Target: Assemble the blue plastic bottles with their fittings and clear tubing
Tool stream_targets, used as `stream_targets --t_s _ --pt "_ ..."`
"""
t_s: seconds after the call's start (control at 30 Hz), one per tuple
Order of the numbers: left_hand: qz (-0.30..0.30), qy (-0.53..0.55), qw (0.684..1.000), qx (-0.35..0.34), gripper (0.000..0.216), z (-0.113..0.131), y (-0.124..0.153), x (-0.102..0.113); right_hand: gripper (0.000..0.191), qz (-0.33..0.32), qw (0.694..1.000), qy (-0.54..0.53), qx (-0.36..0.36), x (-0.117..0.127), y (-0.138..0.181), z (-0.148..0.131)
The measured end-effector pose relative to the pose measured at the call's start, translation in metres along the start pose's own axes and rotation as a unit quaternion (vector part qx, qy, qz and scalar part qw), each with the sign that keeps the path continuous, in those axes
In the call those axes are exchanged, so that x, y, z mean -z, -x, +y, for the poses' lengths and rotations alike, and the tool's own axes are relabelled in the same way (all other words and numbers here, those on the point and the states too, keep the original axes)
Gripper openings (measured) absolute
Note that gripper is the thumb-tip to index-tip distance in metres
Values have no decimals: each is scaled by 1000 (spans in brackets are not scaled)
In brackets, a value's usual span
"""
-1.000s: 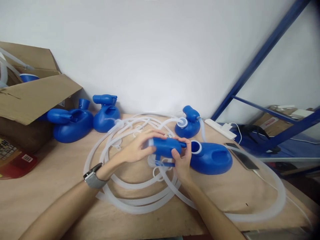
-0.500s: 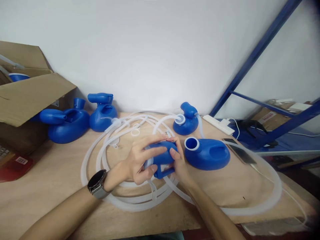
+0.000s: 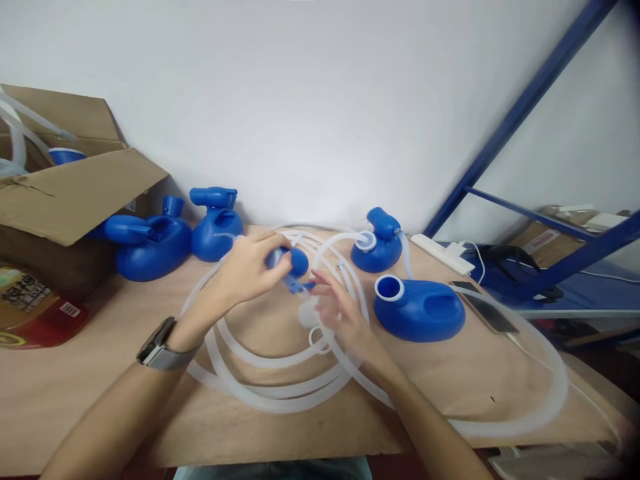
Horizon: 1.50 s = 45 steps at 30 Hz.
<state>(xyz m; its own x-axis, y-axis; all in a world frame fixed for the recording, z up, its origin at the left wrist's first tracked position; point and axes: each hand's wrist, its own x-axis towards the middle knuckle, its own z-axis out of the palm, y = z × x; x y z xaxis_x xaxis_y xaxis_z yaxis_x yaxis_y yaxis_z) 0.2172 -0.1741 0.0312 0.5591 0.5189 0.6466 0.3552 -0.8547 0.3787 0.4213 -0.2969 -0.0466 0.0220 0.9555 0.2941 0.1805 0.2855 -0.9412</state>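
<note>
In the head view my left hand (image 3: 263, 263) is closed around a small blue plastic urinal attachment (image 3: 299, 263), lifted over the table's middle, its rounded end pointing away to the right. Just right of it, my right hand (image 3: 343, 312) is off the piece, slightly blurred, with its fingers apart. By those fingertips hangs a translucent cap (image 3: 307, 313), partly blurred; I cannot tell what holds it. A white ring (image 3: 320, 340) shows below the cap. Beneath both hands lies a coiled translucent hose (image 3: 280, 402). To the right rests a blue urinal bottle (image 3: 425, 310) with a white-rimmed mouth.
Blue bottles with attachments stand at the back: one left (image 3: 155, 250), another beside it (image 3: 215, 233), a third right (image 3: 377, 250). An open cardboard box (image 3: 100, 187) occupies the left. A phone (image 3: 485, 308), a power strip (image 3: 443, 255) and a blue metal frame (image 3: 510, 127) are right.
My left hand has moved up and away with the blue attachment, turning it. My right hand has let go of the piece and drawn slightly back. The view has shifted slightly left.
</note>
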Motion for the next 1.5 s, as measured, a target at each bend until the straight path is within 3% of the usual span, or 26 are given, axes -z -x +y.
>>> stream_targets --t_s 0.17,0.33,0.57,0.73,0.83,0.93,1.07,1.23,1.5 --pt "50 -13 998 45 27 29 8 7 32 18 991 121 57 -19 -21 -27" --pt "11 -17 999 42 45 27 10 27 34 -20 983 150 106 -19 -57 -38" --pt "-40 77 993 73 24 9 4 41 44 -80 981 116 131 -11 -78 -42" --pt "-26 62 997 47 20 7 3 37 26 -55 975 169 135 -11 -75 -42" --pt "-24 60 998 21 20 7 3 32 20 4 932 276 236 -13 -72 -35" --pt "-18 53 998 -10 19 10 4 29 21 64 842 389 369 -13 -72 -26" --pt "11 25 998 -49 15 17 6 28 21 109 764 458 442 -11 -74 -23" --pt "44 -2 995 -86 11 18 8 23 19 143 740 478 450 -11 -73 -28" --pt "128 -25 988 -81 6 19 14 -2 18 162 753 474 427 -12 -69 -30"
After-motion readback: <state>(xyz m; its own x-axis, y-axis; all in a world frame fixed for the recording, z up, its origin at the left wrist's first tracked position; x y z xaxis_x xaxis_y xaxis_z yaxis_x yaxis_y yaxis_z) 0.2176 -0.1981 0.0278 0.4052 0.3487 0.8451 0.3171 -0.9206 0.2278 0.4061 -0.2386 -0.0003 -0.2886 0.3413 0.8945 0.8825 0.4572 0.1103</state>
